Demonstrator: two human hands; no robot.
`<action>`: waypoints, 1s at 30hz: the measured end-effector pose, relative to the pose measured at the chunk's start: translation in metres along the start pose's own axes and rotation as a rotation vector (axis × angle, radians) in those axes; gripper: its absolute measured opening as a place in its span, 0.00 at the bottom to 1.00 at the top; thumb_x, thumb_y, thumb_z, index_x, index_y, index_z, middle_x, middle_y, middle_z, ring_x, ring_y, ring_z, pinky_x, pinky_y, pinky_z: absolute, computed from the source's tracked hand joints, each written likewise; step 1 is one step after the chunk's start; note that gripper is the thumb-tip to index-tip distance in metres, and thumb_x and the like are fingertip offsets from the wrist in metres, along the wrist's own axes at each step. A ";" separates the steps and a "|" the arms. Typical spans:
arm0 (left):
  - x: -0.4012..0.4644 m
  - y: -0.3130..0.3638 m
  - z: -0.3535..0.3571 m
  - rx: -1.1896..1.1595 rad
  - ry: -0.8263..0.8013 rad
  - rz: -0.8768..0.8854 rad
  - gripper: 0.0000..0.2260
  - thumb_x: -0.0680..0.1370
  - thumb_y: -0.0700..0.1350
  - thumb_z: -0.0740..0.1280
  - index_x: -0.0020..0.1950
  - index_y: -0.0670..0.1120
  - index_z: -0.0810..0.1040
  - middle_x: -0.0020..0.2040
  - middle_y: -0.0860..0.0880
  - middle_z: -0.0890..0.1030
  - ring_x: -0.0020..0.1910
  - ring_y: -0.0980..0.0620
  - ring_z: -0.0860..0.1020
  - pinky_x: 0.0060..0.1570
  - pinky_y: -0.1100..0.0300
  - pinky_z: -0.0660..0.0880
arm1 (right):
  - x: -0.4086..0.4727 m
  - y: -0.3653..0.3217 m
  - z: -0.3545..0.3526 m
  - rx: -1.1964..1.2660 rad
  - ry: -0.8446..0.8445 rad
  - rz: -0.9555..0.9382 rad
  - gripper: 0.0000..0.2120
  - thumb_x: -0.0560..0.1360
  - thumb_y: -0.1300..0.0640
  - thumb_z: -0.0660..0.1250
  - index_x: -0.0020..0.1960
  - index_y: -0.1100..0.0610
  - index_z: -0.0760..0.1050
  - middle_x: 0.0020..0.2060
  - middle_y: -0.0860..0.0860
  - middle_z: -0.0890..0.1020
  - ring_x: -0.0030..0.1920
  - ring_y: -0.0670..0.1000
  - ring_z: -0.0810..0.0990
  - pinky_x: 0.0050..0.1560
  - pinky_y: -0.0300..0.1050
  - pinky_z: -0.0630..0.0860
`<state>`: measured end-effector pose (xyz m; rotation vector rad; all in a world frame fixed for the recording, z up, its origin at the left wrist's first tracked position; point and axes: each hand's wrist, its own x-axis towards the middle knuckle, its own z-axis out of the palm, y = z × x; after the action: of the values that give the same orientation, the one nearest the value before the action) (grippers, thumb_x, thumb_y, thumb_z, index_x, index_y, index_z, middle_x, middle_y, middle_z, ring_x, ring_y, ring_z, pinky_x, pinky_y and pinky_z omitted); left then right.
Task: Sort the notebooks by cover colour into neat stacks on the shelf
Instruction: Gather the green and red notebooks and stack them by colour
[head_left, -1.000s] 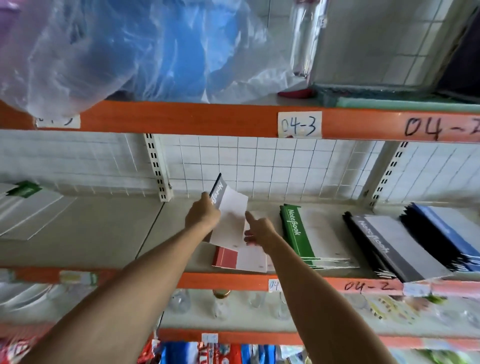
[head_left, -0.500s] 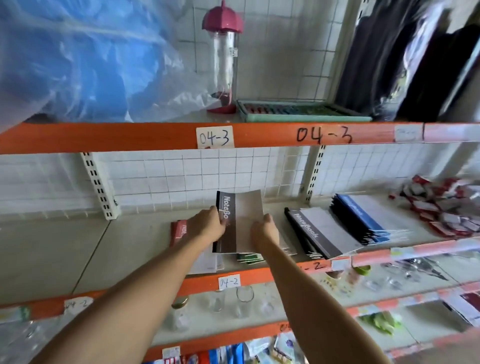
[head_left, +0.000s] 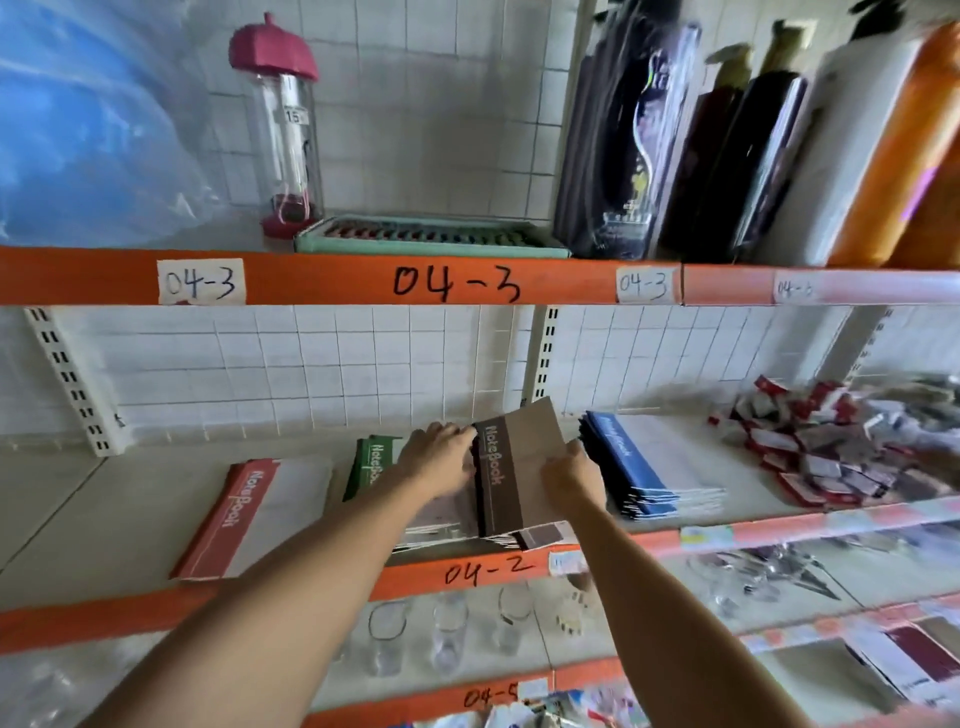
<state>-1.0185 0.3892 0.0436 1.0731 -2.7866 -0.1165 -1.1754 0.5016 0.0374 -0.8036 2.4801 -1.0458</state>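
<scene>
At the centre of the frame we hold a dark-spined notebook between both hands: our left hand grips its spine edge, our right hand curls round its right edge. It sits tilted over the dark stack on the shelf, which our arms and the notebook largely hide. Left of it lie a green stack, partly covered by our left wrist, and a red notebook; right lies a blue stack. Far right, blurred red-and-white packets are heaped.
</scene>
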 end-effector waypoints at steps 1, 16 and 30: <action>0.007 0.009 0.002 0.003 -0.002 -0.016 0.24 0.79 0.49 0.66 0.74 0.48 0.66 0.71 0.46 0.71 0.68 0.45 0.70 0.67 0.46 0.68 | 0.008 0.005 -0.006 -0.016 -0.006 -0.004 0.14 0.76 0.58 0.61 0.60 0.59 0.69 0.55 0.60 0.80 0.54 0.61 0.79 0.50 0.49 0.74; 0.036 0.038 0.027 0.001 -0.074 -0.208 0.30 0.79 0.58 0.65 0.77 0.52 0.57 0.72 0.45 0.69 0.68 0.42 0.70 0.63 0.45 0.69 | 0.063 0.021 -0.007 -0.509 -0.182 -0.277 0.38 0.69 0.42 0.75 0.72 0.57 0.65 0.69 0.58 0.66 0.70 0.60 0.65 0.67 0.56 0.69; -0.068 -0.099 -0.006 0.031 -0.032 -0.320 0.22 0.80 0.55 0.64 0.70 0.48 0.68 0.65 0.46 0.77 0.60 0.45 0.75 0.59 0.48 0.74 | -0.033 -0.081 0.101 -0.435 -0.334 -0.675 0.31 0.75 0.43 0.67 0.73 0.54 0.65 0.70 0.54 0.71 0.68 0.58 0.72 0.67 0.51 0.67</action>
<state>-0.9027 0.3611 0.0290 1.5298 -2.6277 -0.1281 -1.0697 0.4207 0.0309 -1.8642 2.1961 -0.4642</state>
